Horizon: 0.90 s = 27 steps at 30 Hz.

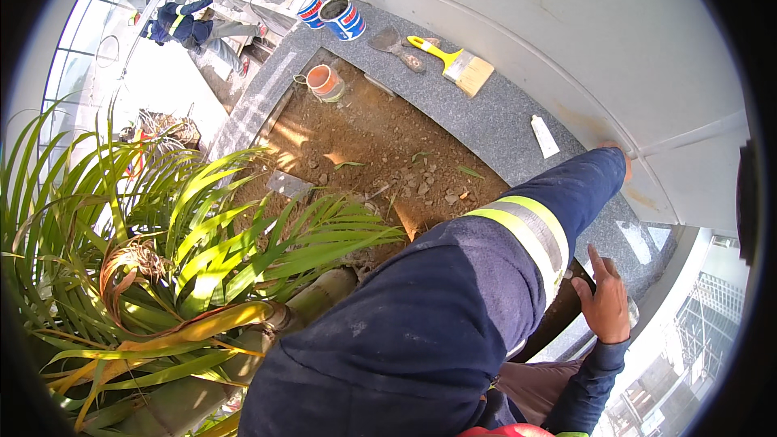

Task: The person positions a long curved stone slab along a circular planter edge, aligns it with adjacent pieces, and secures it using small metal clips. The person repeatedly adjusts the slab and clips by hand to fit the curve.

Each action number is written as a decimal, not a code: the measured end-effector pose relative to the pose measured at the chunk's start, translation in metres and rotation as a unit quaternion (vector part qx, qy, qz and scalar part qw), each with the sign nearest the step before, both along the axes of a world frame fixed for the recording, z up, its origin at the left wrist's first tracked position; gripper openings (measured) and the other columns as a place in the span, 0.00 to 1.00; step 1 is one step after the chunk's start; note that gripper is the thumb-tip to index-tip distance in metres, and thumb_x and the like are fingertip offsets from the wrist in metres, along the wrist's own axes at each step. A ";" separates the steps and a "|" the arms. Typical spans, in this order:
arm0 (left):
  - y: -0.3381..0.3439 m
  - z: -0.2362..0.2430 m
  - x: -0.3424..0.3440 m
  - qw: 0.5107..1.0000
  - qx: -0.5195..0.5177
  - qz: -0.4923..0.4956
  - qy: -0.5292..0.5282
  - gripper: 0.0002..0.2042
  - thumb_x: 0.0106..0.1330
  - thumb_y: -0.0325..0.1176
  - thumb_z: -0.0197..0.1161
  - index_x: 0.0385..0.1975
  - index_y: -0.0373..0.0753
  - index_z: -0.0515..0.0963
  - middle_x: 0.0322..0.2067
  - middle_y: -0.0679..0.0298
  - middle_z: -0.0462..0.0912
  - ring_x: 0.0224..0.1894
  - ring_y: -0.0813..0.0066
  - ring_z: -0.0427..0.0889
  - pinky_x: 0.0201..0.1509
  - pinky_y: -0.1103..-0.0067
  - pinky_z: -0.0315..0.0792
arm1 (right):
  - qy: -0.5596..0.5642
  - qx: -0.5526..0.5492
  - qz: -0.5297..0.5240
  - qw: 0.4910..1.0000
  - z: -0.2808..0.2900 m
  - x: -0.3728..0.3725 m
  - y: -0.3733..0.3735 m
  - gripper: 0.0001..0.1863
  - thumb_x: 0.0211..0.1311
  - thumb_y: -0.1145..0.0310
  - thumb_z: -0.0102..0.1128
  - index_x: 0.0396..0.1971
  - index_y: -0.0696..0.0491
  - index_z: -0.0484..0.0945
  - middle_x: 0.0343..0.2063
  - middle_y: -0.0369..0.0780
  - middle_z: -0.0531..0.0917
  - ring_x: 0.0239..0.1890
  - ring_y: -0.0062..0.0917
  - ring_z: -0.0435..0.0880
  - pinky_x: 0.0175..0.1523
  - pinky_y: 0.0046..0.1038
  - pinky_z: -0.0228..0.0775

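Fingers spread, the right hand lay flat on the polished granite ledge. The left hand reached the wall beyond, too hidden by its sleeve to tell its grip. Leaning weight risked a slip on the smooth stone, towards the white tube.

The ledge is speckled grey stone, polished and faintly glossy. The soil inside it is dry, crumbly and rough with small stones. The brush has a glossy yellow plastic handle and pale bristles. The sleeve is matt navy cloth with a shiny reflective band.
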<state>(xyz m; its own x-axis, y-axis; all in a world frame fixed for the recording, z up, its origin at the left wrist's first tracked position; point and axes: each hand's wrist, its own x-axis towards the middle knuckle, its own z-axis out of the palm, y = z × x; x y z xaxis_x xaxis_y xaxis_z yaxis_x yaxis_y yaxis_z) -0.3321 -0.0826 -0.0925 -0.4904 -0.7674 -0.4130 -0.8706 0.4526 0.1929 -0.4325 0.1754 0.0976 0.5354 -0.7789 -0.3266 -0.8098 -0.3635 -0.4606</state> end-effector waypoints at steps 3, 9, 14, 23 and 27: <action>0.009 0.026 -0.010 0.998 -0.022 -0.064 0.001 0.20 0.65 0.29 0.64 0.57 0.36 0.82 0.58 0.55 0.84 0.59 0.57 0.84 0.56 0.60 0.80 | 0.011 0.004 -0.025 1.000 0.002 -0.009 -0.002 0.35 0.59 0.73 0.70 0.67 0.61 0.71 0.45 0.54 0.81 0.45 0.51 0.82 0.51 0.43 0.73; 0.008 0.028 -0.001 0.999 0.001 -0.047 0.006 0.20 0.65 0.29 0.64 0.58 0.38 0.82 0.58 0.56 0.84 0.58 0.57 0.84 0.56 0.61 0.81 | 0.001 -0.005 0.008 1.000 -0.008 -0.004 -0.003 0.35 0.59 0.73 0.70 0.67 0.61 0.71 0.45 0.54 0.81 0.45 0.51 0.82 0.51 0.42 0.73; -0.002 0.013 -0.009 0.998 0.024 -0.053 -0.032 0.25 0.67 0.36 0.65 0.65 0.43 0.77 0.63 0.62 0.81 0.64 0.55 0.79 0.65 0.51 0.73 | -0.003 -0.003 0.017 1.000 -0.010 0.002 -0.003 0.34 0.59 0.73 0.70 0.67 0.61 0.71 0.45 0.54 0.81 0.44 0.52 0.83 0.51 0.42 0.74; 0.007 0.040 -0.017 0.998 0.004 -0.062 -0.005 0.22 0.65 0.29 0.64 0.60 0.38 0.80 0.58 0.57 0.84 0.57 0.54 0.84 0.53 0.57 0.82 | 0.009 -0.007 0.011 1.000 -0.010 -0.011 -0.005 0.35 0.59 0.73 0.70 0.67 0.61 0.71 0.44 0.54 0.81 0.44 0.52 0.82 0.50 0.43 0.73; 0.004 0.037 -0.015 0.998 0.005 -0.066 -0.022 0.21 0.65 0.30 0.64 0.59 0.38 0.81 0.57 0.57 0.85 0.57 0.55 0.84 0.53 0.57 0.82 | 0.010 0.000 0.008 1.000 -0.004 -0.004 -0.003 0.35 0.59 0.73 0.70 0.67 0.60 0.71 0.44 0.54 0.81 0.44 0.52 0.82 0.51 0.43 0.73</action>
